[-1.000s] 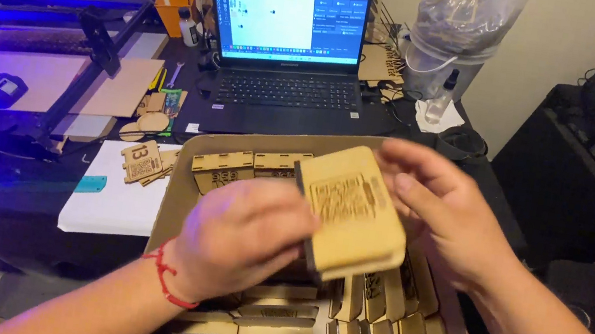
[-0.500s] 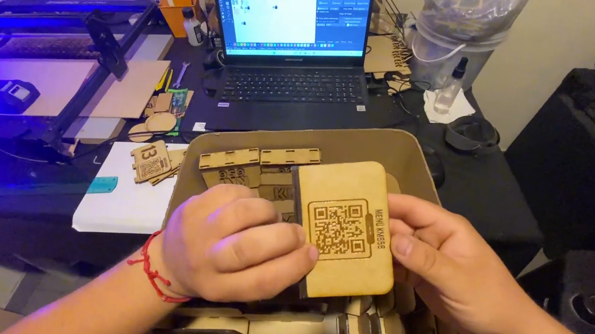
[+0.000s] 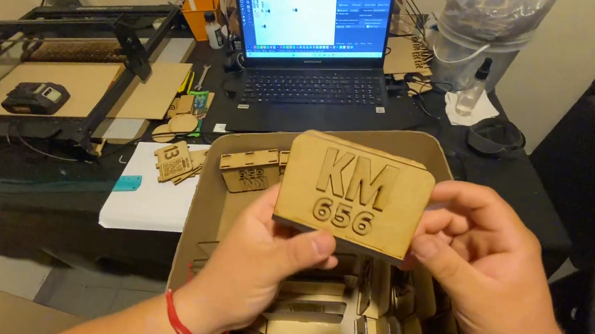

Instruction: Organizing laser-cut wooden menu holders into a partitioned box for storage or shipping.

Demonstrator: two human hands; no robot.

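Observation:
Both hands hold one tan wooden plaque (image 3: 356, 195) with rounded corners and raised letters and numbers on the face turned to me. My left hand (image 3: 259, 263), with a red string on the wrist, grips its lower left edge, thumb on the front. My right hand (image 3: 490, 274) pinches its right edge. The plaque hovers over an open cardboard box (image 3: 201, 208) packed with several similar cut wooden pieces (image 3: 336, 330).
An open laptop (image 3: 316, 44) stands behind the box on the dark desk. A laser cutting frame (image 3: 104, 44) with wood sheets fills the left. White paper (image 3: 147, 199) and small wood cutouts (image 3: 176, 161) lie left of the box. A spray bottle (image 3: 472, 91) and plastic bag sit back right.
The plaque has been flipped over between my hands: the side with a square printed code faced me before, the raised-lettered side faces me now. It also sits higher.

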